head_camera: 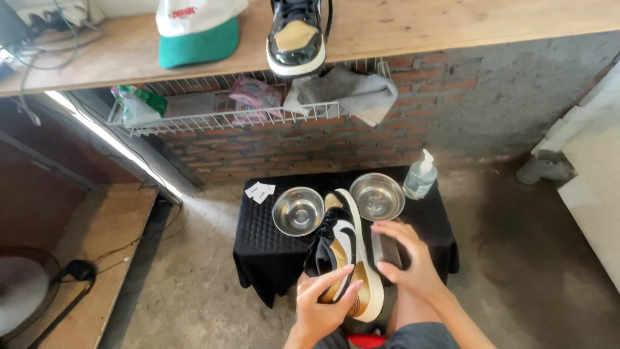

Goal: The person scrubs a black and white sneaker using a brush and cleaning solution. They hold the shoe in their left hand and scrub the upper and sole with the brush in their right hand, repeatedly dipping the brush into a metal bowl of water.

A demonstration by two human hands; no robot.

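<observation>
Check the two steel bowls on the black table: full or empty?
Cannot tell for certain. Left bowl and right bowl show only shiny metal inside, no solid contents; clear liquid cannot be ruled out.

Black-draped low table [258, 239], two steel bowls [298, 211], pump bottle [420, 176], paper tags [259, 191]

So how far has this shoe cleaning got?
Set out already: two steel bowls and a pump bottle on the black table. In hand: the left hand holds a black-and-gold sneaker while the right hand grips a brush. The matching shoe waits on the shelf.
</observation>
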